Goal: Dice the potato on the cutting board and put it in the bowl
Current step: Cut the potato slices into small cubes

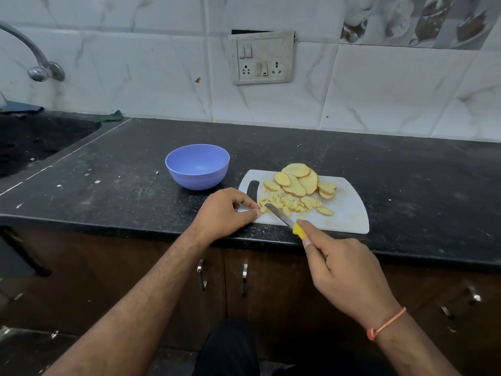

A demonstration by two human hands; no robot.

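Note:
A white cutting board (349,213) lies on the black counter near its front edge. On it a pile of potato slices (299,181) sits at the back, with small potato dice (287,203) in front of them. My right hand (344,270) grips a yellow-handled knife (282,217); the blade tip lies among the dice. My left hand (225,213) rests at the board's left edge, with its curled fingertips touching the board next to the dice. A blue bowl (198,166), with nothing in it, stands left of the board.
A dark sink (32,142) with a metal tap (35,61) is at the far left. A switch and socket plate (261,58) hangs on the tiled wall. Brown cabinet doors with metal handles (244,278) are below the counter.

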